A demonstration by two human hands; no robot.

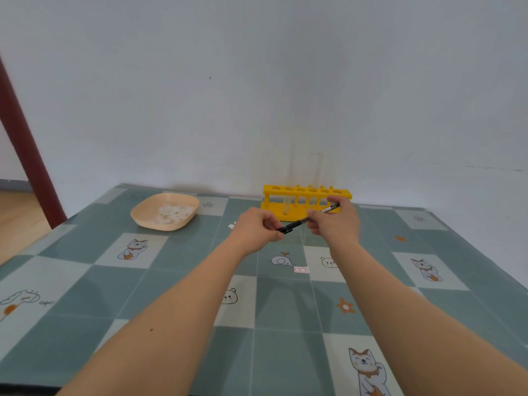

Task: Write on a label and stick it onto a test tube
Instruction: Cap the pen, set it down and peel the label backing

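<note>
Both hands hold a black pen (297, 223) above the middle of the table. My left hand (257, 227) pinches its capped black end. My right hand (335, 221) grips the barrel, whose white-labelled end sticks out past the fingers. Behind them a yellow test tube rack (305, 191) stands by the wall, with a clear test tube (286, 207) in its left part and another faint one to the right. A small white label with a red border (300, 270) lies flat on the tablecloth, nearer to me than the hands.
A beige dish (145, 217) with white pieces in it sits at the back left. A small white scrap (232, 225) lies left of my left hand. The table (85, 295) has a green checked cloth with cartoon animals. A dark red post (25, 155) leans at far left.
</note>
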